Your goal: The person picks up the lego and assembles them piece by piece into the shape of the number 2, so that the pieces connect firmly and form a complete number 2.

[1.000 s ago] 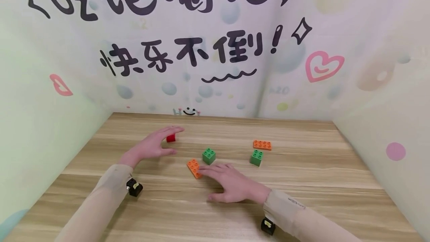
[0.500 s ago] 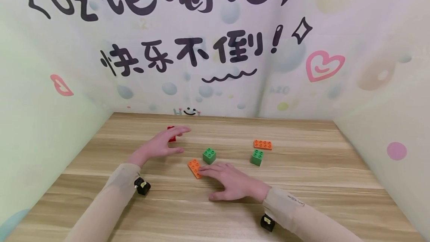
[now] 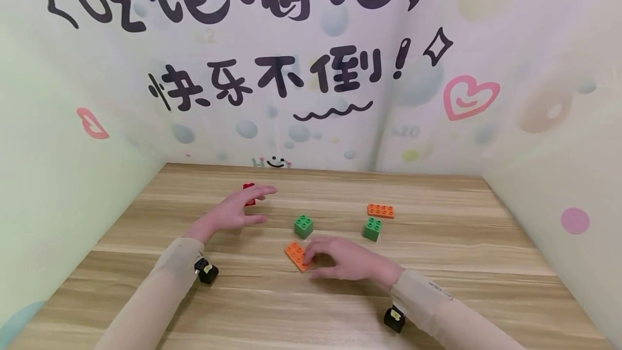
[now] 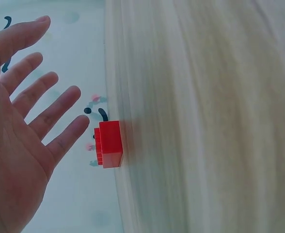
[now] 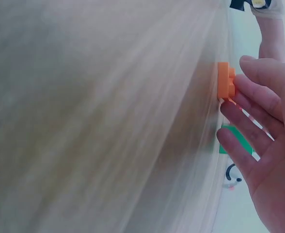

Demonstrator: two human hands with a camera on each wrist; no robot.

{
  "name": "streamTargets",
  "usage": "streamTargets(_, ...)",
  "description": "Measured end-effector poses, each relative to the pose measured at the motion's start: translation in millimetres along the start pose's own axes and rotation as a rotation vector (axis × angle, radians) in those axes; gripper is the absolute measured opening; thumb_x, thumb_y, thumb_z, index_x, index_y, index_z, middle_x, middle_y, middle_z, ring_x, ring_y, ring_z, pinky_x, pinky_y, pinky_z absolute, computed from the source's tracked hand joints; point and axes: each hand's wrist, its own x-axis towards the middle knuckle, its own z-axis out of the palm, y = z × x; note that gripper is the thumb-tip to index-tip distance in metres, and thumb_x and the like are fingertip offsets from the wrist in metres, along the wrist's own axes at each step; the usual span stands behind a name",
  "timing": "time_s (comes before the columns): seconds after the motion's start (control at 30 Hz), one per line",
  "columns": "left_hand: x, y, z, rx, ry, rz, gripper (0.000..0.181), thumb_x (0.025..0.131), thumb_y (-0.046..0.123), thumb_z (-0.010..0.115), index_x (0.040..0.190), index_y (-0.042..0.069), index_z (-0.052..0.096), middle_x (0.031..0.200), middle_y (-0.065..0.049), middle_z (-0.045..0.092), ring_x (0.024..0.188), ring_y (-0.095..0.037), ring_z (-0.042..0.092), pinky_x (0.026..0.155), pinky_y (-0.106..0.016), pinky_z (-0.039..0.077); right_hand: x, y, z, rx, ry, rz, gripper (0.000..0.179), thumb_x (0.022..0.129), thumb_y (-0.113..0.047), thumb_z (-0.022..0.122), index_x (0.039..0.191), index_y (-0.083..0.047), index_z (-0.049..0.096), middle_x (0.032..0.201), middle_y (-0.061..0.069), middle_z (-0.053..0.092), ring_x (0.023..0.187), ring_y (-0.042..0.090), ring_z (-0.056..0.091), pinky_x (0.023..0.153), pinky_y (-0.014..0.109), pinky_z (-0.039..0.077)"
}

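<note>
One orange plate (image 3: 294, 254), lower centre of head view; right hand (image 3: 344, 259) touches it from above, likely steadying. Left wrist view: left hand (image 4: 16, 131), left edge, spread, holds nothing; red brick (image 4: 111, 144) near. Right wrist view: loose fingers, no pinch.

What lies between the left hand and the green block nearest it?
In the head view, only bare tabletop shows between the left hand and that green block.
</note>
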Motion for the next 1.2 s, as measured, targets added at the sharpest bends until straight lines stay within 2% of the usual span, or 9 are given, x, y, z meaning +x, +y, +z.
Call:
streamTargets(0.23, 2.2, 3.2, 1.4, -0.003, -0.005, -0.003, 0.07, 0.088, 0.016, 0.075, 0.149, 0.015, 0.042, 0.155, -0.009, 0.043, 0.129, -0.039, 0.055, 0.105, -0.057, 0.047, -2.8, 1, -2, 0.063, 0.005, 0.059, 0.011, 0.089, -0.026, 0.074, 0.098, -0.022, 0.068, 0.101, -0.013, 0.065, 0.096, 0.001, 0.059, 0.095, 0.024, 0.051)
streamTargets(0.5, 8.0, 8.8, 5.9, -0.023, -0.014, -0.001, 0.07, 0.089, 0.018, 0.074, 0.15, 0.018, 0.041, 0.156, -0.006, 0.042, 0.131, -0.033, 0.054, 0.107, -0.057, 0.045, -5.4, 2, 1, 0.024, 0.019, 0.067, 0.013, 0.086, -0.024, 0.076, 0.089, -0.022, 0.063, 0.097, -0.015, 0.061, 0.09, 0.002, 0.056, 0.088, 0.019, 0.049)
streamTargets(0.8, 10.3, 12.7, 7.9, -0.07, -0.016, 0.033, 0.07, 0.089, 0.017, 0.073, 0.151, 0.019, 0.04, 0.158, -0.008, 0.039, 0.131, -0.036, 0.053, 0.107, -0.058, 0.045, -10.6, 5, 5, 0.067, 0.049, 0.093, 0.021, 0.085, -0.021, 0.076, 0.097, -0.02, 0.059, 0.1, -0.013, 0.06, 0.092, 0.005, 0.055, 0.088, 0.019, 0.048)
streamTargets(1.03, 12.4, 13.3, 14.6, -0.104, -0.028, 0.055, 0.069, 0.088, 0.013, 0.073, 0.149, 0.013, 0.041, 0.154, -0.01, 0.043, 0.129, -0.039, 0.054, 0.105, -0.059, 0.045, -11.8, 4, 8, 0.129, 0.057, 0.116, 0.041, 0.084, -0.013, 0.075, 0.122, -0.014, 0.06, 0.103, -0.008, 0.059, 0.094, 0.004, 0.053, 0.087, 0.019, 0.049)
streamTargets(1.2, 14.3, 14.9, 18.6, -0.129, -0.043, 0.078, 0.069, 0.088, 0.012, 0.074, 0.149, 0.013, 0.042, 0.153, -0.011, 0.044, 0.129, -0.042, 0.054, 0.104, -0.061, 0.045, -13.3, 5, 10, 0.135, 0.057, 0.136, 0.044, 0.085, -0.013, 0.072, 0.128, -0.014, 0.062, 0.106, -0.006, 0.057, 0.096, 0.005, 0.052, 0.087, 0.019, 0.048)
